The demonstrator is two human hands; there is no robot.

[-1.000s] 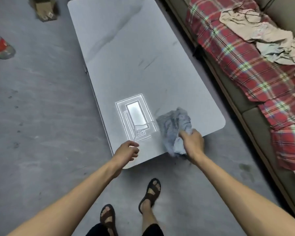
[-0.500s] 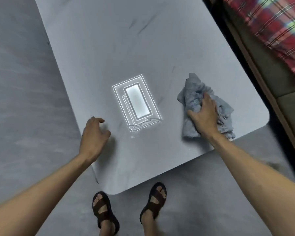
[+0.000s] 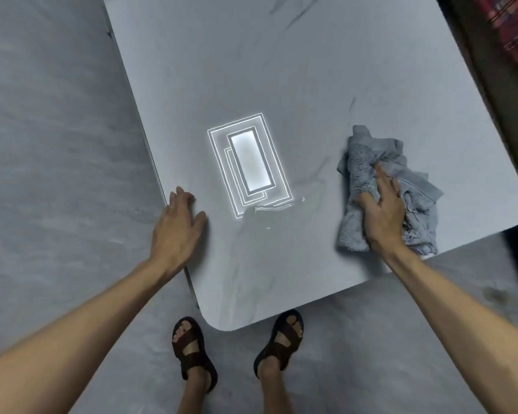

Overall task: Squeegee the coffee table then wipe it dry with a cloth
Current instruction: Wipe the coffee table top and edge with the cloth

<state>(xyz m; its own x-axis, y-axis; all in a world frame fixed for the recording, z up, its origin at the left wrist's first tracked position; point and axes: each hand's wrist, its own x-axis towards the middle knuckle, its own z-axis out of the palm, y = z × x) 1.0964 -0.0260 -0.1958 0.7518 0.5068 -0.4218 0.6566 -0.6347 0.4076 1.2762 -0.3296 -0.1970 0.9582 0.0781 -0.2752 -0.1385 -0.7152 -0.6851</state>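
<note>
Cloth (image 3: 359, 174) under right hand (image 3: 383, 210), tabletop (image 3: 251, 70)

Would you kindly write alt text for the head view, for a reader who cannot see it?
A person's right hand presses a crumpled grey cloth onto a pale coffee table, while the left hand rests open at its edge. A light reflection lies between them.
</note>
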